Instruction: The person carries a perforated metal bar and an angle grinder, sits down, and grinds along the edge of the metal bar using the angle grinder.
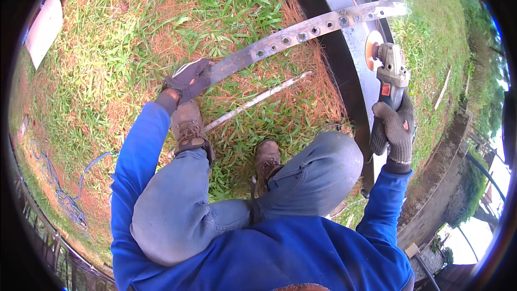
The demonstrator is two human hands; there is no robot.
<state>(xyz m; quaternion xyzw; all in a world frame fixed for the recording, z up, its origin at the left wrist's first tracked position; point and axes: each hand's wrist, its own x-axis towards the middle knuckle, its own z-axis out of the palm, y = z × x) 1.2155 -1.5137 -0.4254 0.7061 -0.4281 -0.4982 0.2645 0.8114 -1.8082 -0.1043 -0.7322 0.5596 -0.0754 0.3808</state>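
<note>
My gloved left hand [189, 80] is closed around the near left end of a long flat metal bar [237, 60] with a row of holes. The bar slants up to the right, and its far part lies across a dark steel beam [344, 35]. In my gloved right hand [396, 129] is an angle grinder [392, 73], gripped by its body. The grinder's orange-brown disc [372, 50] faces left, over the beam and a little below the bar. From this view I cannot tell whether the disc is turning.
A thin pale rod [258, 99] lies on the grass beside my boot [189, 129]. Blue cord [67, 199] is coiled on the ground at the left. A white sheet [44, 31] stands at the far left. Along the right runs a low wall [439, 194].
</note>
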